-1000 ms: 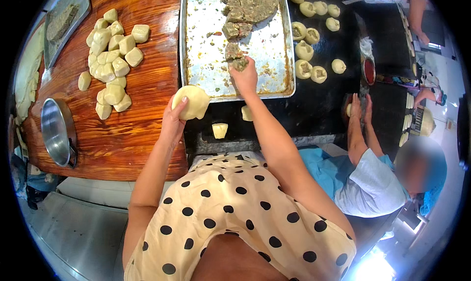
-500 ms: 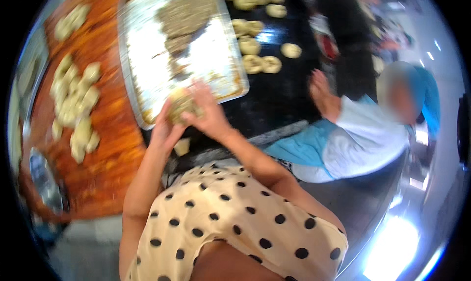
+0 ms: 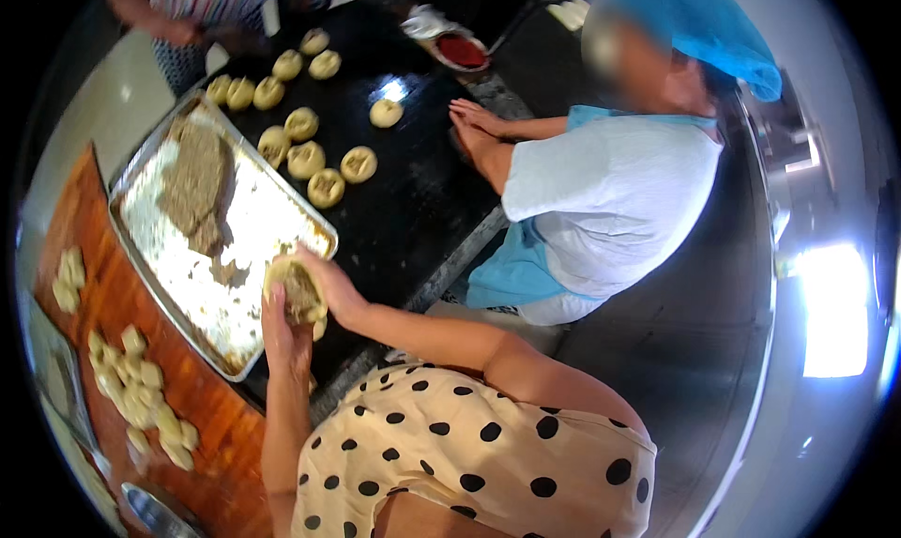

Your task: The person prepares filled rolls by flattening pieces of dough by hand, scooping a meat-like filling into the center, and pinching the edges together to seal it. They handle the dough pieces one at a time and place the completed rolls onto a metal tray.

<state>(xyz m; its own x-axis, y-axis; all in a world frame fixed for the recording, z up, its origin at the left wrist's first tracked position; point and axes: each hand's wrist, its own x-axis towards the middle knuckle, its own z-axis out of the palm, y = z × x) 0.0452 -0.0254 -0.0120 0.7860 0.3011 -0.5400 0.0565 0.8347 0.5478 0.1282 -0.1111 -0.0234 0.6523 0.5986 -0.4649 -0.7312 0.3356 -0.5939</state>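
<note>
Between my two hands is a round piece of dough (image 3: pixel 301 296) with brownish-grey filling inside, its top still open. My left hand (image 3: pixel 287 336) cups it from the near left side, with the thumb at its edge. My right hand (image 3: pixel 330 289) curls round its right side. Just beyond lies a metal tray (image 3: pixel 169 261) bearing a mound of brownish filling paste (image 3: pixel 194 183) and smaller scraps. A bit of pale dough (image 3: pixel 320 329) shows below my right hand, partly hidden.
Several filled dough rounds (image 3: pixel 305 161) sit on the black worktop (image 3: pixel 413 209). Dough pieces (image 3: pixel 141 388) lie on the wooden board (image 3: pixel 221 435), near a metal bowl (image 3: pixel 155 512). A co-worker (image 3: pixel 610 181) stands at right, beside a red-filled dish (image 3: pixel 462 51). Another person (image 3: pixel 211 12) stands at the far side.
My view has turned right, so the tray and board appear further left and tilted. The dough stays in both hands, its filled opening now plainer. A second person has come into view.
</note>
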